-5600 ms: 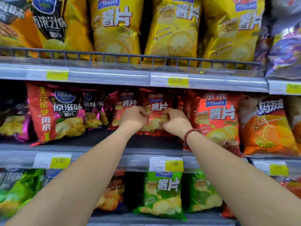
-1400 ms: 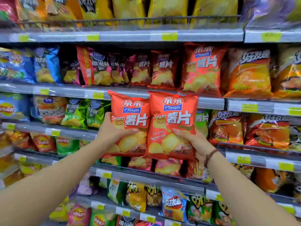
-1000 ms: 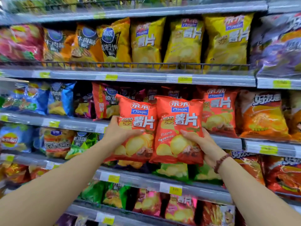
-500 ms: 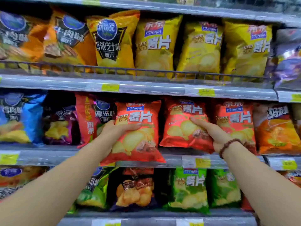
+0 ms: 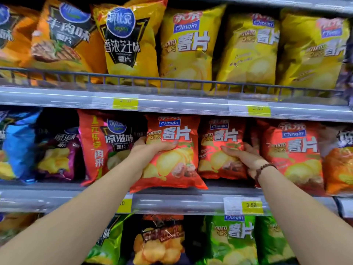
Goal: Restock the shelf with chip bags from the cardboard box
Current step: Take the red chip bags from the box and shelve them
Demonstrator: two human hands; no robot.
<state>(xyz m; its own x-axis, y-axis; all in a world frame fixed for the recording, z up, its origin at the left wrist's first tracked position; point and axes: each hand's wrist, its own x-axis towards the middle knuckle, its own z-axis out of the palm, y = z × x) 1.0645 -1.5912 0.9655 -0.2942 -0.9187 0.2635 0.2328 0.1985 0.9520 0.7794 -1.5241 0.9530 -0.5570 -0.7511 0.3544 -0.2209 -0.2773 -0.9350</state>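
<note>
The person's left hand (image 5: 150, 150) grips a glossy red foil chip bag (image 5: 170, 155) by its left side, its bottom edge hanging over the front lip of the grey metal middle shelf (image 5: 181, 202). The right hand (image 5: 246, 157) clasps a second red foil chip bag (image 5: 219, 150) standing on that shelf, beside a third red bag (image 5: 292, 153).

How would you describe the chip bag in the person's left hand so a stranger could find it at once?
Find the middle shelf, under the row of yellow bags. Among its red bags, take the one in the left hand. Unlike the red bag beside it, this red bag hangs out past the shelf edge.
</note>
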